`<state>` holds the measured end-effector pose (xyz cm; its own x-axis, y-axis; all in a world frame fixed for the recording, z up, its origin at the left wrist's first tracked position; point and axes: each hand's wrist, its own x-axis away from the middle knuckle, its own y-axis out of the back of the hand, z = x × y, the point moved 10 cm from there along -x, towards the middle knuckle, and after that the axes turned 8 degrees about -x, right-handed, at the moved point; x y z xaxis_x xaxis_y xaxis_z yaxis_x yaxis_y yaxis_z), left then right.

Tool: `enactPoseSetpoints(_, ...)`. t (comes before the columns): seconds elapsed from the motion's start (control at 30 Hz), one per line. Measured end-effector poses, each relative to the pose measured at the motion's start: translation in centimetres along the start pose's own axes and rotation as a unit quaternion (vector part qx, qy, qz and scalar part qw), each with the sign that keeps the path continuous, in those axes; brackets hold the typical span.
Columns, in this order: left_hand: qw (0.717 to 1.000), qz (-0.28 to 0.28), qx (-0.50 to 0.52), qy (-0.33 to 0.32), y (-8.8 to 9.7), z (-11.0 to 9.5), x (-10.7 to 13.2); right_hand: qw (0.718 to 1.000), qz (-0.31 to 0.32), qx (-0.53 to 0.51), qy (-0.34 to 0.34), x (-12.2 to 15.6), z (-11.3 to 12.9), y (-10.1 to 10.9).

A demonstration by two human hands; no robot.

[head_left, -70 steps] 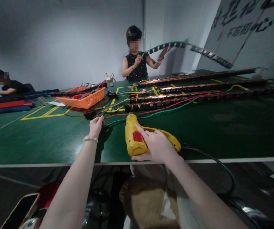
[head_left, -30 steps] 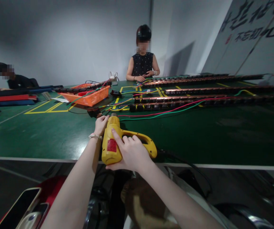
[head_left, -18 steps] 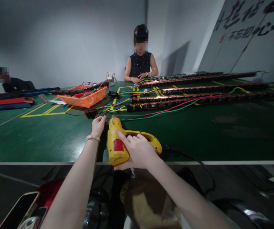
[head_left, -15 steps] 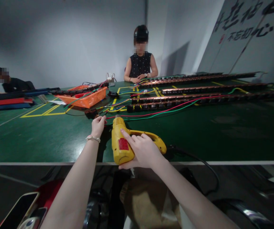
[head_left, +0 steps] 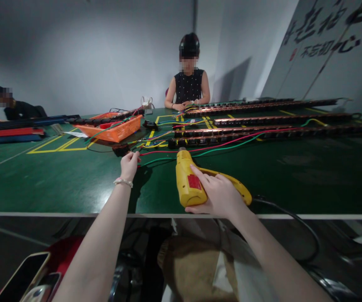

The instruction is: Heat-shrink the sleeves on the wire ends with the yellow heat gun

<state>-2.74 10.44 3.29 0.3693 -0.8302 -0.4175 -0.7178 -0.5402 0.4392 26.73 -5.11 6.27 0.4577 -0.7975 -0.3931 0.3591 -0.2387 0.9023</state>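
Right hand (head_left: 220,195) stays clamped on the yellow heat gun (head_left: 185,178) over the green surface (head_left: 58,184). The gun has swung right, its nozzle now well apart from the left hand (head_left: 129,164), which pinches the wires (head_left: 155,152). A wall sign (head_left: 325,44) reads "不忘初心". The gun's red label (head_left: 194,182) is unreadable.

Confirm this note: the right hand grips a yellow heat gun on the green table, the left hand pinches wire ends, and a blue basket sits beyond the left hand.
One detail is wrong: the basket is orange, not blue, as the head view shows. The rest stands: the right hand grips the yellow heat gun on the green table, the left hand pinches wire ends, and the basket sits beyond it.
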Motion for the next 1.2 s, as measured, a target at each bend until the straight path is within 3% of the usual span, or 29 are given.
enactPoseSetpoints(0.33, 1.000, -0.007, -0.006, -0.008, 0.0, -0.6, 0.3, 0.999, -0.024, 0.033, -0.010, 0.3, 0.3, 0.1)
enactPoseSetpoints(0.9, 0.996, 0.041, -0.070, 0.020, -0.9, 0.6, 0.2, 0.998, -0.001, -0.017, 0.061, -4.0, 9.1, -3.8)
enactPoseSetpoints(1.2, 0.997, 0.051, -0.056, 0.002, -0.5, -0.1, 0.1, 0.996, 0.007, -0.035, 0.084, -4.3, 10.4, -4.2)
